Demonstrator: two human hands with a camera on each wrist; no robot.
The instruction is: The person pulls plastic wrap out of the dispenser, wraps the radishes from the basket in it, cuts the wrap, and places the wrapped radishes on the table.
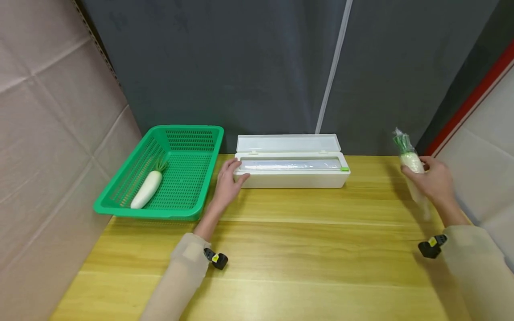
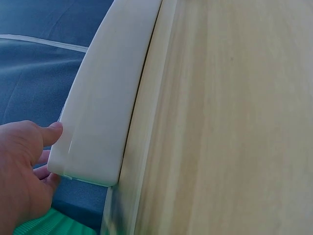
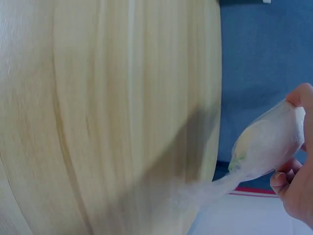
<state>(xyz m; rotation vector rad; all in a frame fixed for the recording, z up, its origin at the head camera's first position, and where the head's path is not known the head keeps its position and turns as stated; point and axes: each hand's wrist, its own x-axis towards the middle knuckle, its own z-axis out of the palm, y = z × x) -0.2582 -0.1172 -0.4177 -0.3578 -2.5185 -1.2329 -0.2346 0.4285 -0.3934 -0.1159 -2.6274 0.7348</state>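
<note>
My right hand (image 1: 437,179) grips a white radish (image 1: 412,162) wrapped in clear film, held over the right side of the table with its green leaf stubs pointing away. In the right wrist view, a loose twist of film (image 3: 210,190) trails from the wrapped radish (image 3: 274,137). At the table's back stands a white cling film box (image 1: 293,180), lid (image 1: 288,143) raised, with a film roll (image 1: 291,164) inside. My left hand (image 1: 228,182) holds this box by its left end. The left wrist view shows the thumb (image 2: 53,132) on the box's front (image 2: 105,93) and fingers around the end.
To the left, a green plastic basket (image 1: 202,187) contains one unwrapped white radish (image 1: 147,190) with short green stubs. A small green slider (image 1: 344,169) sits at the box's right end. Dark cloth (image 1: 225,67) hangs behind the wooden table (image 1: 305,254), with pale walls on both sides.
</note>
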